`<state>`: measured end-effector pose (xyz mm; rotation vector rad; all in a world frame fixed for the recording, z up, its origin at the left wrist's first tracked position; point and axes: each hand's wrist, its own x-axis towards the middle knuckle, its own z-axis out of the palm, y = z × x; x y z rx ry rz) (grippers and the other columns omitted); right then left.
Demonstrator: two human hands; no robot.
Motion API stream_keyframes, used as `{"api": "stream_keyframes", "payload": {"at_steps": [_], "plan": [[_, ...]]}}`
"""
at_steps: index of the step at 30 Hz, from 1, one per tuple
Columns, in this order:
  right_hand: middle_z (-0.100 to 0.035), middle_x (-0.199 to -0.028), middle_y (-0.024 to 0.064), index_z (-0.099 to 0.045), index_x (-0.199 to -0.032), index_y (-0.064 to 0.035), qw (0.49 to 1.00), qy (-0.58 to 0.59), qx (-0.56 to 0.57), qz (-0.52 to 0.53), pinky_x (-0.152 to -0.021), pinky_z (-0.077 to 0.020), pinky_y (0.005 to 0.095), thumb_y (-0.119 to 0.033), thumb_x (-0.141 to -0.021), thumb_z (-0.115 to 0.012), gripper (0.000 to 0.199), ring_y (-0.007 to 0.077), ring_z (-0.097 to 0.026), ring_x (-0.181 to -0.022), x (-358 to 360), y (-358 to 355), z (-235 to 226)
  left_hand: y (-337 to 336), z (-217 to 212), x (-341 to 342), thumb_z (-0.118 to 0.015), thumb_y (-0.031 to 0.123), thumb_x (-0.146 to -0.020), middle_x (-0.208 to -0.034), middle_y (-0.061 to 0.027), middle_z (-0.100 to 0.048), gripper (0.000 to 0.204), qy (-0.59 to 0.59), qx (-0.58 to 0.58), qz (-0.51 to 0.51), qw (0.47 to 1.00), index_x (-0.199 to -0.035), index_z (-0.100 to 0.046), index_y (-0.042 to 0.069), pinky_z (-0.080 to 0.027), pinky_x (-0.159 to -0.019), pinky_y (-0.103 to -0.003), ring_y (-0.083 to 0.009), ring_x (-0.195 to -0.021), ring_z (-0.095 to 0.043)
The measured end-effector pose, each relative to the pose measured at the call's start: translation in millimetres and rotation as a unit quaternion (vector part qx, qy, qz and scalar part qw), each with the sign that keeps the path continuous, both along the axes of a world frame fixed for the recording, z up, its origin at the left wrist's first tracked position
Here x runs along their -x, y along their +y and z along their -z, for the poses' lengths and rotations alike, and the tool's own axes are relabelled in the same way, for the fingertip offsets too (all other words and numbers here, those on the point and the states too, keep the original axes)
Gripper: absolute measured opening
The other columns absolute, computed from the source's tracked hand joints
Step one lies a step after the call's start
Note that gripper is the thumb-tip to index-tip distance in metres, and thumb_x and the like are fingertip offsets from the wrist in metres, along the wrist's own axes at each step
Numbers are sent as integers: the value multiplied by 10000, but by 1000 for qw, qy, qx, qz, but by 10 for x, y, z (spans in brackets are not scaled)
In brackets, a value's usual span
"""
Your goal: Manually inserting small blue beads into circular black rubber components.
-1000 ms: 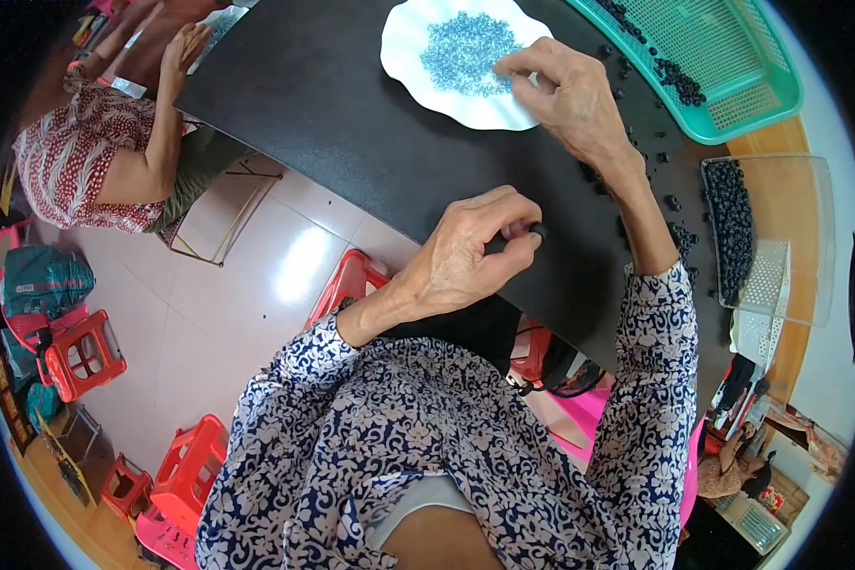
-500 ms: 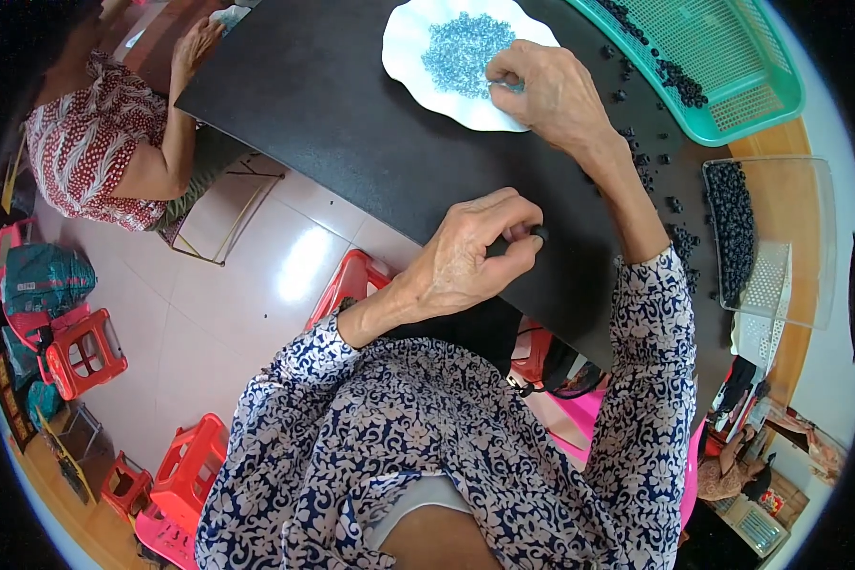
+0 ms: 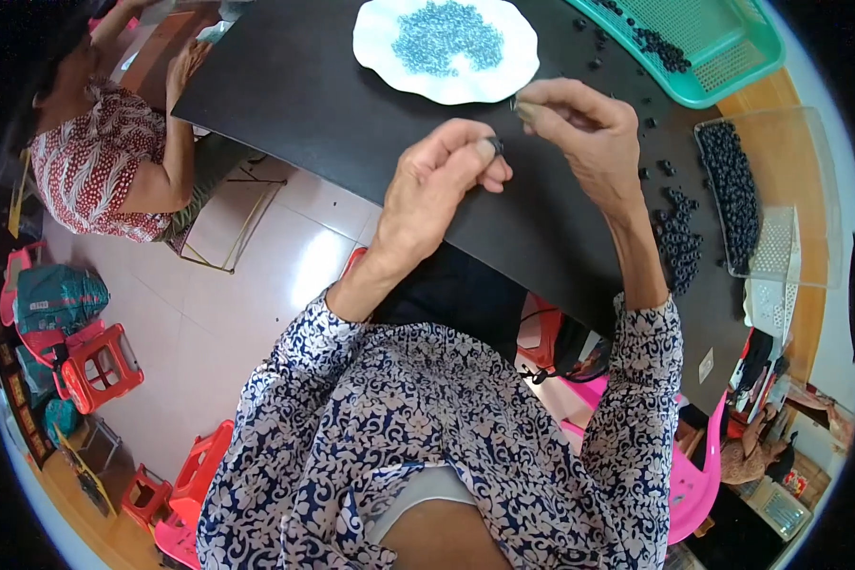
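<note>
My left hand (image 3: pixel 434 180) is raised over the dark table, pinching a small black part (image 3: pixel 497 145) between thumb and forefinger. To its right, my right hand (image 3: pixel 591 133) has thumb and forefinger pressed together on a tiny clear piece (image 3: pixel 514 103), only partly visible at the fingertips. The two hands are a short way apart. Just beyond them sits a white wavy-rimmed plate (image 3: pixel 375 59) with a heap of small bluish, see-through pieces (image 3: pixel 446 38) on it. Many loose black parts (image 3: pixel 677 242) lie on the table right of my right forearm.
A green basket (image 3: pixel 731 84) with some black parts stands at the far right. Nearer is a clear plastic bin (image 3: pixel 807 199) with a pile of black parts (image 3: pixel 729 166). Another person (image 3: pixel 104 171) sits at the table's left. Red stools (image 3: pixel 104 369) stand on the floor.
My right hand has left the heap on the plate and come back nearer my left hand. My left hand has moved up and slightly left, still pinching the black part.
</note>
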<state>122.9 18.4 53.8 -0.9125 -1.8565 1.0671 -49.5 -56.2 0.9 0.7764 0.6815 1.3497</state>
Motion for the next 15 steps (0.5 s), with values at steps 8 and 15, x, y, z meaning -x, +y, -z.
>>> {"api": "stream_keyframes", "payload": {"at_steps": [8,15], "plan": [[-686,-915,50,-702,-1038,33,992,87,95,-10,-731,-522,210,14,-866,-688,174,90,-633,-799,-414,-300,141,80,-25,-292,-518,149,-992,-886,-52,-650,206,58,-10,31,998,-1043,-611,-27,-490,-762,-234,-96,-797,-585],[-692,-921,59,-684,-1046,44,980,128,152,-28,-778,-541,221,33,-863,-680,183,101,-654,-840,-581,-328,245,104,15,-436,-521,143,-996,-863,-44,-641,192,128,-33,55,990,-1010,-616,-23,-490,-766,-237,-95,-788,-582]]}}
